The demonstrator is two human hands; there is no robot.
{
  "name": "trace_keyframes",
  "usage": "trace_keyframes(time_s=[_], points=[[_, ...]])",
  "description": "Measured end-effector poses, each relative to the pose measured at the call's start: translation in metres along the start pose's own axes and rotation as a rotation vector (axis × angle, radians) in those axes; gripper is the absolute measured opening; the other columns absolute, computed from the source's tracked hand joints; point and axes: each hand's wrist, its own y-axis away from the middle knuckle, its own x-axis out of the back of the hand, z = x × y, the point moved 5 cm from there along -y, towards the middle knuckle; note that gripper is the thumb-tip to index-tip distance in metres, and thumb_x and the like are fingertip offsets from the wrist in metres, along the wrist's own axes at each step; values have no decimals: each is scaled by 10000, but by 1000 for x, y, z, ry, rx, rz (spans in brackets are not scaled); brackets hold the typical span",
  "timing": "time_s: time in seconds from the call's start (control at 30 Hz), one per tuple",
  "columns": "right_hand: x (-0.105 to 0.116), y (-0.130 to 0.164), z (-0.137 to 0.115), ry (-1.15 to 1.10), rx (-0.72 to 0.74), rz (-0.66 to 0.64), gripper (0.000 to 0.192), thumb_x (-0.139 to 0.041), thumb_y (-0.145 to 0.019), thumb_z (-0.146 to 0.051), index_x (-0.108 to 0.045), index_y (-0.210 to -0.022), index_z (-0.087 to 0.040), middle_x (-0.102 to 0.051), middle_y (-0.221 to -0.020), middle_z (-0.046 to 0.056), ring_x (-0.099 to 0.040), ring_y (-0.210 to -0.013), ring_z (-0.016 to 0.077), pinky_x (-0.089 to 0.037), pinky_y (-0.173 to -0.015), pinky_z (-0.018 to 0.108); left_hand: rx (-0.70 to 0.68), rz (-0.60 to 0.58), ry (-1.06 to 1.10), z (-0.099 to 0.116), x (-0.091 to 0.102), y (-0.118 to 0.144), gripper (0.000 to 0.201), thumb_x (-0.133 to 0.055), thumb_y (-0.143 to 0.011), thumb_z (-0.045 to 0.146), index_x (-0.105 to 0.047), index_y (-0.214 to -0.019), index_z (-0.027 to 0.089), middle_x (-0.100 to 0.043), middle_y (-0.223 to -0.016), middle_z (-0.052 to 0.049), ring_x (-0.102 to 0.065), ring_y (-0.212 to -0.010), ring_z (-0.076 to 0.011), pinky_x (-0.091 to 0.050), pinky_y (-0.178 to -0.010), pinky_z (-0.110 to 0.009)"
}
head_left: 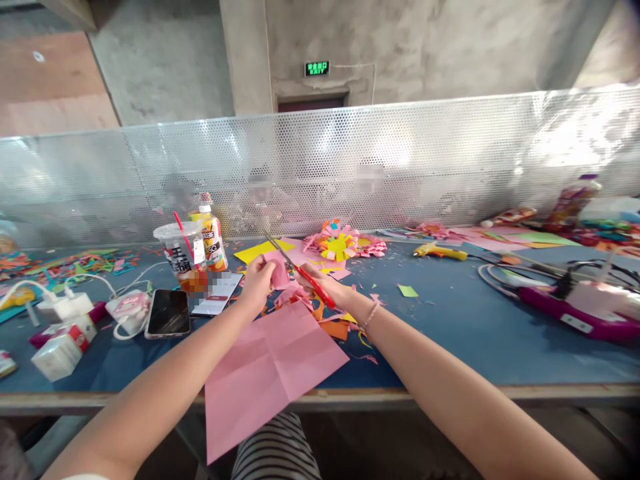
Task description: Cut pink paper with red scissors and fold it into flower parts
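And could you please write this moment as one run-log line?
left hand: holds small pink paper | right hand: holds red-handled scissors | nearby: creased pink sheet, yellow glue gun on blue table

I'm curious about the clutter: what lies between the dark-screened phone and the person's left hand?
In the head view, a bright-screened device lies between the dark-screened phone and the left hand.

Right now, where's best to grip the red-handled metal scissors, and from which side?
By the red handles of the metal scissors, from the near right, where the right hand holds them. The long blades point away and leftward, close to the left hand and its pink paper piece, so approaching from the far left looks riskier.
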Motion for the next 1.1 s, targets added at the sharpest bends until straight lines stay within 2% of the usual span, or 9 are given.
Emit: trace_keyframes(time_s=[0.13, 0.27, 0.37, 0.47, 0.53, 0.63, 0.8, 0.93, 1.1], points=[[3, -5, 3, 146, -53, 127, 316, -426, -742, -503, -443, -779, -189, -504, -675, 2, -451, -548, 101, -370, -495, 225, 54, -54, 88, 0, -1, 0, 102, -543, -610, 243, -503, -654, 160, -496, -561, 46, -461, -478, -74, -357, -475, -197], [30, -5, 5, 670, -96, 317, 349, -442, -745, -462, -476, -881, -142, -572, -817, 90, -523, -721, 171, -382, -594, 259, 83, -127, 77, -5, -2, -3, 132, -564, -604, 248, -554, -688, 146, -563, -660, 7, -528, -585, -95, -417, -580, -220], [43, 1, 14, 1048, -183, 273, 391, -507, -700, -431, -515, -901, -96, -572, -899, 173, -530, -801, 242, -388, -641, 306, 77, -90, 45, -10, 1, -7, 100, -566, -602, 231, -548, -658, 151, -542, -633, 17, -525, -590, -85, -424, -611, -215], [45, 5, 18, 1247, -183, 208, 373, -553, -667, -378, -566, -863, -60, -540, -966, 226, -473, -949, 313, -369, -752, 363, 84, -127, 18, -13, -1, -7, 124, -579, -614, 264, -528, -646, 156, -533, -622, 20, -516, -560, -79, -416, -565, -203], [42, 4, 9, 1250, -124, 251, 333, -532, -690, -304, -559, -931, -75, -496, -1070, 211, -419, -1032, 304, -338, -814, 366, 98, -187, -13, -14, -5, -5, 162, -601, -606, 275, -540, -692, 153, -559, -664, 5, -518, -555, -81, -416, -547, -208], [28, -2, -10, 887, 99, 235, 241, -407, -784, -288, -564, -873, -128, -562, -934, 109, -490, -896, 192, -366, -744, 286, 123, -262, -12, -15, -11, -1, 264, -642, -582, 285, -545, -786, 148, -586, -723, -18, -539, -585, -97, -434, -572, -235], [13, -10, -8, 656, 64, 167, 226, -433, -744, -293, -475, -573, -152, -467, -522, -25, -427, -519, 89, -299, -496, 210, 65, -239, -73, -15, -9, -1, 286, -663, -574, 290, -501, -769, 157, -559, -676, 2, -541, -611, -108, -437, -598, -247], [15, -11, 1, 534, 78, 181, 261, -472, -714, -329, -443, -518, -158, -422, -474, -43, -379, -480, 75, -256, -469, 208, -73, -232, -234, -11, -5, -5, 219, -646, -597, 291, -516, -709, 156, -555, -662, -5, -531, -624, -113, -426, -617, -241], [21, -8, -4, 628, 78, 287, 252, -535, -667, -305, -426, -490, -162, -387, -475, -46, -363, -479, 75, -239, -465, 212, -122, -325, -279, -6, -13, 1, 198, -588, -664, 307, -589, -796, 159, -612, -799, -64, -569, -742, -163, -433, -701, -285]])
